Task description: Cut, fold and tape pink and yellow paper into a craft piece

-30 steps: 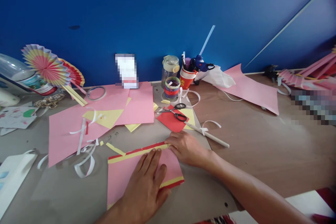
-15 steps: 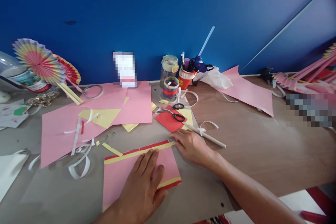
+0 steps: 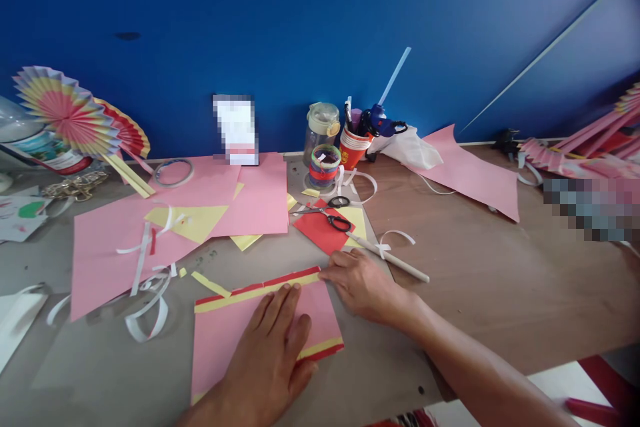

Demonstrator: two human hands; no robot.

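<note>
In the head view a sheet of pink paper (image 3: 215,340) lies in front of me, with yellow and red paper strips along its far and near edges. My left hand (image 3: 270,347) rests flat on it, fingers stretched toward the far edge. At the sheet's far right corner, my right hand (image 3: 363,283) has its fingers curled in, the tips at the end of the far yellow strip (image 3: 250,297). What lies under those fingertips is hidden. Beyond that hand, black-handled scissors (image 3: 337,217) rest on red paper (image 3: 320,230), near a pale rod-shaped stick (image 3: 395,260).
Larger pink sheets (image 3: 110,240) and curled white strips (image 3: 150,320) cover the left side. At the back stand a phone (image 3: 236,130), a clear bottle (image 3: 320,127), a tape-wrapped roll (image 3: 324,167) and a red cup (image 3: 354,150) of tools. Folded paper fans (image 3: 67,110) are far left.
My right hand has moved slightly left, onto the corner where the yellow strip's end stuck out before. My left hand stays flat on the paper. The view has shifted a little.
</note>
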